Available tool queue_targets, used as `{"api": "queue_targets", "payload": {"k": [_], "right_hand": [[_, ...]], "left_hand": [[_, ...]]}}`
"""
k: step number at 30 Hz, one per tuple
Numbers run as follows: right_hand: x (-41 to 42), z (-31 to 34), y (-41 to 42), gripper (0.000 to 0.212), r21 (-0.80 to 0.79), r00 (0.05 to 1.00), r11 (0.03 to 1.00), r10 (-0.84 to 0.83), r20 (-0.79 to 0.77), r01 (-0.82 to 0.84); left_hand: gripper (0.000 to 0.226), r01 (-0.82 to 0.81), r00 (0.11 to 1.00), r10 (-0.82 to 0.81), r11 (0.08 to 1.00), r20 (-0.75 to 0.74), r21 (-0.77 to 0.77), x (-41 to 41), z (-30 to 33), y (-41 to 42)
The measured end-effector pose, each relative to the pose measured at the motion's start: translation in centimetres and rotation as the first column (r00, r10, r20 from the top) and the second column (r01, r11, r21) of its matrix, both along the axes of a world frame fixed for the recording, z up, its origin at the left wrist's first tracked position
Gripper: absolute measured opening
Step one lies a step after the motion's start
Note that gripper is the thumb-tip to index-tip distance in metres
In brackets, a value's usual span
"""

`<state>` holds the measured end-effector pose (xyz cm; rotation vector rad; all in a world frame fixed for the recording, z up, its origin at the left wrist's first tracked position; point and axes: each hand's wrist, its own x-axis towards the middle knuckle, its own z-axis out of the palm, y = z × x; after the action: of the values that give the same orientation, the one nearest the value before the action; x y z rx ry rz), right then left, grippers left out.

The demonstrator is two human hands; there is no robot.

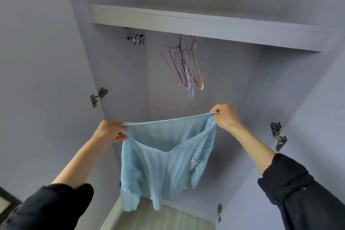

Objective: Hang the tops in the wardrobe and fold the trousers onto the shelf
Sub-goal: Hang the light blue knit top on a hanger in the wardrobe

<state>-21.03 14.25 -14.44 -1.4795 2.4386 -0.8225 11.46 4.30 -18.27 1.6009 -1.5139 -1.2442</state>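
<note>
Thin coloured wire hangers [186,65] at 12 o'clock under shelf [205,24]. Light-blue open-knit top [164,160] stretched btwn hands: left hand [110,132] & right hand [225,115] each pinch its edge.

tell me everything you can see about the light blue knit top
The light blue knit top is a thin, openwork pointelle knit with vertical rows of small holes and a small label patch on one side. It hangs in the air inside the open wardrobe, below the hangers. The left hand and right hand each pinch one end of a finished edge, pulling it taut. The rest droops loosely in folds.
</note>
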Motion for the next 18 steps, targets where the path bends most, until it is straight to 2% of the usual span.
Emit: {"api": "queue_targets", "payload": {"k": [1,2,3,7,10,14,16,18], "right_hand": [[-0.4,-0.1,-0.5,0.035,0.025,1.0,1.0,0.003,0.017,-0.004],[-0.7,-0.3,-1.2,0.033,0.039,1.0,0.999,0.011,0.02,-0.011],[-1.1,-0.6,-2.3,0.032,0.041,1.0,0.999,0.007,0.019,-0.008],[-2.3,-1.5,-5.4,0.027,0.08,0.996,0.997,-0.02,0.082,0.014],[-3.8,-2.5,-7.4,0.018,0.139,0.965,0.989,-0.085,0.248,0.052],[-5.1,-1.8,-9.7,0.015,-0.015,0.805,0.991,-0.102,0.584,0.137],[-5.8,-0.7,-12.0,0.016,-0.102,0.734,0.971,-0.094,0.672,0.218],[-6.8,0.0,-14.9,0.026,-0.143,0.729,0.946,-0.122,0.673,0.29]], "left_hand": [[0.006,-0.039,0.972,0.072,0.988,-0.226,0.15,-0.6,0.3,-0.8],[0.004,-0.048,0.93,0.127,0.973,-0.346,0.227,-1.1,0.6,-1.7],[0.005,-0.036,0.907,0.139,0.966,-0.397,0.257,-1.8,1.0,-3.1],[0.014,0.072,0.874,0.067,0.962,-0.482,0.264,-4.0,2.3,-6.6],[0.018,0.166,0.869,-0.025,0.956,-0.495,0.243,-5.6,3.0,-9.0],[0.021,0.253,0.82,-0.118,0.952,-0.559,0.17,-8.1,4.1,-10.5],[0.022,0.272,0.839,-0.178,0.956,-0.514,0.112,-9.4,4.5,-10.9],[0.023,0.255,0.858,-0.197,0.965,-0.474,0.06,-10.5,4.6,-11.5]]}}
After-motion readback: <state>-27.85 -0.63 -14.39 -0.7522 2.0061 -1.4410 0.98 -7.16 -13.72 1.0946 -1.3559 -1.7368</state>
